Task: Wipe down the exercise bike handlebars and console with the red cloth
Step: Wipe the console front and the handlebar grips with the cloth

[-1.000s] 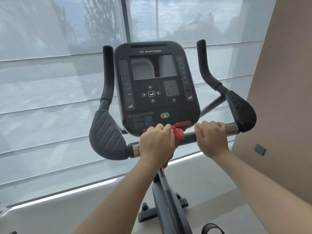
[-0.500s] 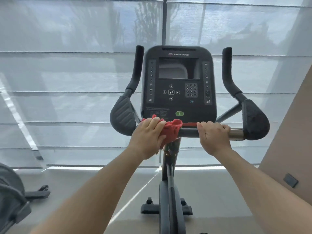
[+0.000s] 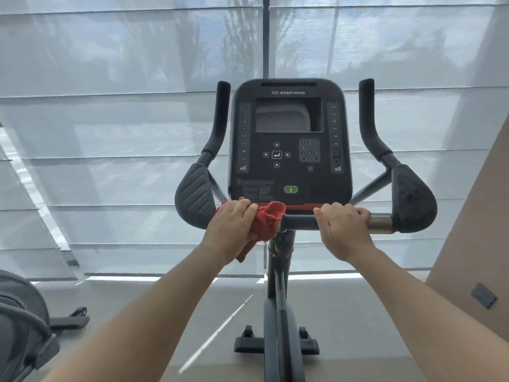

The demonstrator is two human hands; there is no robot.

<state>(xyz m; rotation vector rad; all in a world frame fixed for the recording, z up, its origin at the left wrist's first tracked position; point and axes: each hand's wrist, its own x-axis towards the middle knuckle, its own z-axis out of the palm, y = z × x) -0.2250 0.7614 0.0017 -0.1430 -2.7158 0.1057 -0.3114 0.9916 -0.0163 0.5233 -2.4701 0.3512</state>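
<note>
Editor: Hands first. What is each one doing under the console [image 3: 289, 139]?

Photographer: Below the console's lower left corner, the left hand [image 3: 232, 224] curls over the red cloth [image 3: 268, 219] and clamps it around the handlebar crossbar [image 3: 298, 222]. A loose tail of cloth hangs beneath the bar. Below the console's lower right corner, the right hand [image 3: 344, 230] wraps bare around the same bar, just beside the metal sleeve [image 3: 381, 223].

Editor: Why two hands on the bar when only one has the cloth?

Photographer: My reading is that the bare grip steadies the person while the other hand rubs. Wrapping the cloth round the tube would let one pass cover top and underside together.

Editor: And how far along is the job?

Photographer: Judging by position, it is at the crossbar. The console face above the hands, with its dark screen and green button [image 3: 290, 189], has no cloth on it. Nothing touches the upright grips [image 3: 220, 117] either side of the console, or the elbow pads [image 3: 195, 194] beneath them. Whether any of these are already clean, I cannot tell.
</note>
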